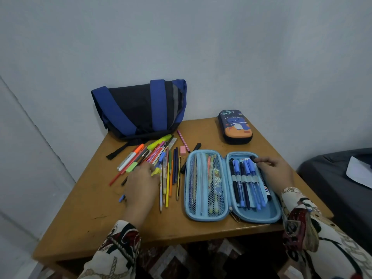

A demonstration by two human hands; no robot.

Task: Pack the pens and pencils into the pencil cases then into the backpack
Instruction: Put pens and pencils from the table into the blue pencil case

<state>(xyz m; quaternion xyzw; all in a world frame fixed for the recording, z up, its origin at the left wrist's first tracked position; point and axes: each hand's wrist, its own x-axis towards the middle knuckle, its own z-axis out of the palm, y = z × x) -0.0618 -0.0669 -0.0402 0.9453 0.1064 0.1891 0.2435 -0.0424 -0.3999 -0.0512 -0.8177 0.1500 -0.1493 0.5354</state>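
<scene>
My left hand (pixel 142 183) lies palm-down on the loose pile of pens and pencils (pixel 157 164) on the left half of the wooden table (pixel 96 210), fingers curled into the pile; something yellow shows at the fingertips, whether I've actually pinched it I cannot tell. My right hand (pixel 274 171) reaches onto the right half of the open light-blue pencil case (pixel 231 186), thumb and fingers closed round the black cap end of a marker (pixel 264 183) that lies along the right edge of the pen row. That row holds blue and black pens (pixel 244 180) side by side under elastic loops. The case's left half is a mesh pocket (pixel 203 184) with a few pens or pencils inside (details too blurry through the mesh). Case lies flat, front-centre of the table, just right of the pile. A pink eraser (pixel 182 149) sits near the top of the pile, a green eraser (pixel 131 167) at its left side, a black pen (pixel 196 147) above the case. A pink fineliner (pixel 183 140) lies tilted between backpack and case. The second pencil case (pixel 234 126), dark with a cartoon dinosaur, is zipped shut at the far right, well apart from the rest. The blue-and-black backpack (pixel 141 109) rests at the far left corner against the wall, one strap trailing onto the table. Both sleeves (pixel 112 252) patterned.
</scene>
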